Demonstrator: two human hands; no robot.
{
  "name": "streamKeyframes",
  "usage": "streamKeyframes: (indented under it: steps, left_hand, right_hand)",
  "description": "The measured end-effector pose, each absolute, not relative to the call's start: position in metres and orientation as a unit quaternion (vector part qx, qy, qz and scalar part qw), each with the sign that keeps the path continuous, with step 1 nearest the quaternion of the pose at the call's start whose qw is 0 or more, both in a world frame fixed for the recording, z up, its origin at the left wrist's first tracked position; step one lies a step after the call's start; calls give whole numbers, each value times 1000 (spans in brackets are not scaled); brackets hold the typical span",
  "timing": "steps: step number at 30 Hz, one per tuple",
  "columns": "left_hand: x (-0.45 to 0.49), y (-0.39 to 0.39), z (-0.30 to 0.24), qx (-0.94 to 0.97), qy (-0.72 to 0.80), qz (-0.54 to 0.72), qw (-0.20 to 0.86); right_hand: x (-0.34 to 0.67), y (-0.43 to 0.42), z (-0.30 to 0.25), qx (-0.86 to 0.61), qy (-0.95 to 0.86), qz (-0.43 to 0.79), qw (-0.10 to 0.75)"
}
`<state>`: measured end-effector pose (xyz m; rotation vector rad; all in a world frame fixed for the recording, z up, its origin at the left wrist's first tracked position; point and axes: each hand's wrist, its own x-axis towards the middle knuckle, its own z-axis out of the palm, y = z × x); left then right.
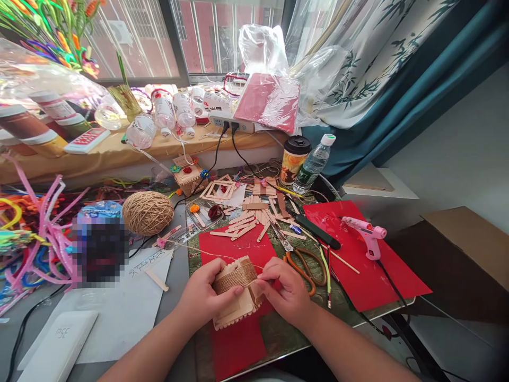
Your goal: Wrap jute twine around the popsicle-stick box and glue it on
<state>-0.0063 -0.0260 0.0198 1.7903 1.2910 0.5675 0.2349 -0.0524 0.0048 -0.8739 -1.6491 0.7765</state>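
Observation:
My left hand (210, 294) grips a small box made of popsicle sticks (234, 310), with its thumb across the near face. A band of brown twine (237, 276) is wound round the box's middle. My right hand (284, 289) pinches at the box's right edge, thumb and forefinger together, on the twine. From there a strand of twine (191, 246) runs left toward a large twine ball (148, 213). Beneath the box lies a red sheet (238, 339). Orange-handled scissors (304, 268) rest just beyond my right hand.
Loose popsicle sticks (240, 225) are scattered ahead. A pink glue gun (368, 236) stands on another red sheet (397, 281) at right. Behind are a paper cup (295, 159) and a water bottle (314, 164). A white power bank (59, 345) lies at left, near pink pipe cleaners (47, 228).

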Motion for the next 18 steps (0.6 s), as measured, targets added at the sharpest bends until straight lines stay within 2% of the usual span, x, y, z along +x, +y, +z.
streamKeyframes:
  steps: [10,14,18]
  left_hand:
    - [-9,-27,15,658,508,286,477]
    - [-11,-28,10,645,482,308,506]
    - [-13,-27,5,637,441,315,549]
  right_hand:
    - [231,-47,3,-380,-683,374,499]
    - [234,-43,-1,-374,-622,450,519]
    - [237,-39,-6,-397,-530,560,498]
